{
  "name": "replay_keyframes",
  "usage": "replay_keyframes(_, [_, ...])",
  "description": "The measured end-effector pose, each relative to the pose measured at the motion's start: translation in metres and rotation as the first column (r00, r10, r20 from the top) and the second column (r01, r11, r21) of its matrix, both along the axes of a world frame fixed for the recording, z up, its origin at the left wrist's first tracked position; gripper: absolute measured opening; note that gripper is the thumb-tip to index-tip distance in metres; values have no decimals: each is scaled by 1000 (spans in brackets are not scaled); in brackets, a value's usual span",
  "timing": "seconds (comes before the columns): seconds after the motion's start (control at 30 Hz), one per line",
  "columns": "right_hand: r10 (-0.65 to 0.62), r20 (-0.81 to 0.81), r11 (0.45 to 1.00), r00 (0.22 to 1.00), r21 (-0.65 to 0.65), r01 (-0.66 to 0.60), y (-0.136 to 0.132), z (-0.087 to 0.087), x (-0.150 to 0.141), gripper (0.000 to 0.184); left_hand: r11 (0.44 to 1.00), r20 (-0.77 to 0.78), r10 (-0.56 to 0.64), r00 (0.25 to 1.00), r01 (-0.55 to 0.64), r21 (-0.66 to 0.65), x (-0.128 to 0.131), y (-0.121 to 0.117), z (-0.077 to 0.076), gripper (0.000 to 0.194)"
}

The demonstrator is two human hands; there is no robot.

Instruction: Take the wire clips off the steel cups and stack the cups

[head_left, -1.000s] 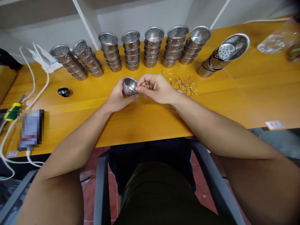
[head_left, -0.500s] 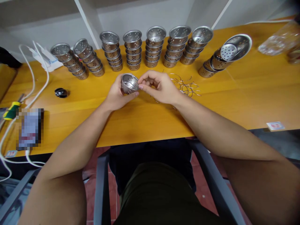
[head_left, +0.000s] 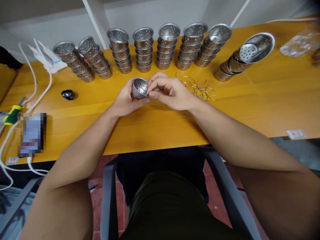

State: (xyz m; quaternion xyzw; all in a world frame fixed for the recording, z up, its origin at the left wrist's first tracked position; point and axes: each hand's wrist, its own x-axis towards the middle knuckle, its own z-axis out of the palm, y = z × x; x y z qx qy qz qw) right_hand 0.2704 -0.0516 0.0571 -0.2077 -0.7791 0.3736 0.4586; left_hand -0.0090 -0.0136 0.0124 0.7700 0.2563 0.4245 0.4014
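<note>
My left hand point(head_left: 127, 99) is wrapped round a small perforated metal strainer cup point(head_left: 140, 88), its open mouth tilted toward me. At the cup's right rim, my right hand point(head_left: 168, 90) pinches thumb and forefinger together on what looks like a thin wire, mostly hidden by the fingertips. A slim shiny line runs across the near inner side of the cup. Just right of my right hand lies a loose heap of thin curved wires point(head_left: 200, 90), partly covered by the hand and forearm.
Several stacks of like cups point(head_left: 143, 50) line the back of the yellow table point(head_left: 140, 136). A leaning stack point(head_left: 235, 63) stands at right, near a clear plastic bag point(head_left: 298, 41). To the left are a black shiny object point(head_left: 68, 94), a screwdriver point(head_left: 12, 115), a phone point(head_left: 32, 135) and white cables point(head_left: 50, 80).
The view has shifted slightly. Both hands stay at the cup, and my right fingertips have moved a little further over its rim.
</note>
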Motion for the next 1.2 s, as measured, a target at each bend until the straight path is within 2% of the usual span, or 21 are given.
replay_keyframes(0.13, [33, -25, 999, 999, -31, -34, 2, -2, -2, 54, 999, -6, 36, 999, -36, -22, 1, -5, 5, 101])
replay_keyframes(0.3, [-7, -40, 997, 999, -71, 4, -2, 0, -4, 55, 997, -15, 71, 997, -71, -9, 3, -9, 6, 102])
replay_keyframes(0.53, [-2, -56, 998, 998, -68, -2, -2, -1, -6, 57, 994, 9, 41, 999, -40, -98, 4, -11, 14, 101])
replay_keyframes(0.63, [4, -87, 998, 996, -70, -10, -2, -1, -7, 56, 995, 10, 32, 999, -31, -99, 4, -12, 17, 101])
replay_keyframes(0.97, [45, -75, 993, 996, -109, -53, -2, 3, -4, 57, 998, -14, 43, 999, -44, -44, 3, -13, 10, 102])
replay_keyframes(1.03, [23, -71, 994, 997, -103, -31, -2, 2, -3, 55, 997, -12, 48, 999, -49, -58, 5, -11, 8, 104])
replay_keyframes(1.2, [-139, -77, 989, 987, -52, 135, -5, -1, 0, 53, 995, 40, 71, 997, -68, -67, 9, -3, 8, 107])
